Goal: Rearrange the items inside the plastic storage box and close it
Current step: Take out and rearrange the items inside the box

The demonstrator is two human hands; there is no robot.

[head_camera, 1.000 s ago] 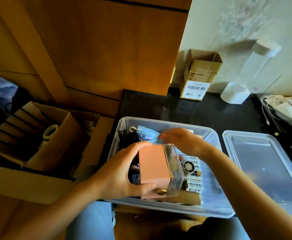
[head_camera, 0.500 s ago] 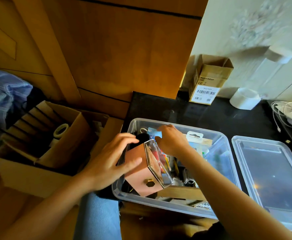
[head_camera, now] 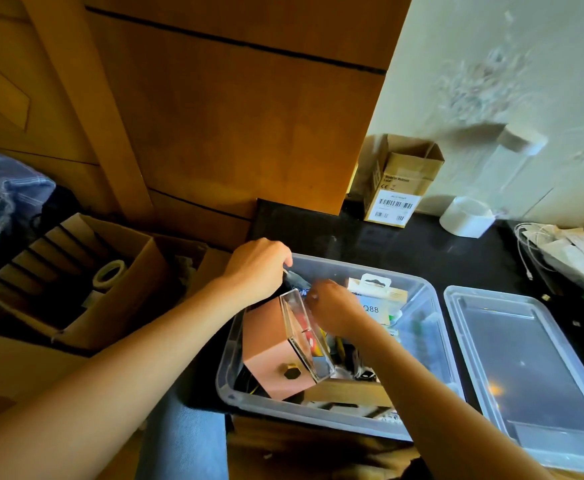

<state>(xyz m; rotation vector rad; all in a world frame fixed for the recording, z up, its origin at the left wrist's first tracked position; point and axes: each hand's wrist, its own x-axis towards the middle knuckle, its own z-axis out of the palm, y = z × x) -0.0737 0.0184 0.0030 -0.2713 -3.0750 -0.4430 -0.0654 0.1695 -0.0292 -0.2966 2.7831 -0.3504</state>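
Here the clear plastic storage box (head_camera: pixel 422 344) sits open on the black counter (head_camera: pixel 404 247), its flat clear lid (head_camera: pixel 526 368) lying just beside it to the right. A salmon-pink block with a clear acrylic face (head_camera: pixel 276 355) stands tilted in the near-left corner. Beyond its far end both hands work: the left hand (head_camera: pixel 255 268) curls round something dark at the box's far-left corner, the right hand (head_camera: pixel 332 306) pinches a small item I cannot identify. The left is nearer the block.

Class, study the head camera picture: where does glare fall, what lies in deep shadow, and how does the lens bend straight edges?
Head view: an orange glint sits on the clear lid; the dark countertop swallows detail; the cabinet edges splay outward, wide-angle distortion; the wall is slightly soft.
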